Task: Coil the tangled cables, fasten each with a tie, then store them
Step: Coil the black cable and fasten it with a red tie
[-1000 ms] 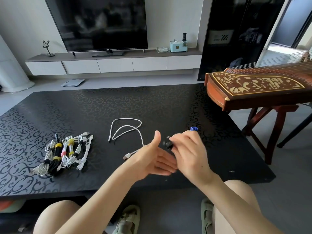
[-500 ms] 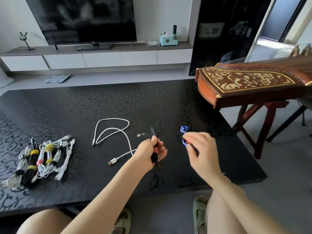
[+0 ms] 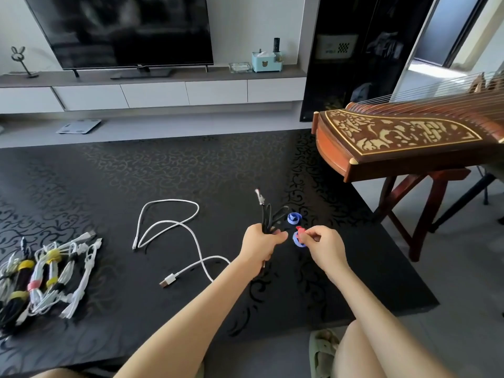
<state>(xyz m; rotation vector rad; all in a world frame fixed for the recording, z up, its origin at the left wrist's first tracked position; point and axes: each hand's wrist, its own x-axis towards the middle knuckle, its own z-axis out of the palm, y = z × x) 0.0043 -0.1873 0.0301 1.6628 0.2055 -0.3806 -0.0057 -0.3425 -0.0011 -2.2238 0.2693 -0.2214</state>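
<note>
Black cable (image 3: 266, 218) gripped by left hand (image 3: 259, 241); right hand (image 3: 324, 246) pinches red tie (image 3: 300, 229).

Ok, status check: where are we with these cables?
Left grip holds folded black cable. Right grip pinches blue tie. White cable lies loose on table; nothing blocking.

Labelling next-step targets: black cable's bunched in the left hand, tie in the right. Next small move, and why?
Probably bring the blue tie across and wrap it round the black cable just above the left hand. The cable is folded and gripped but shows no tie on it, and the right hand pinches the tie close beside it, not yet round it.
</note>
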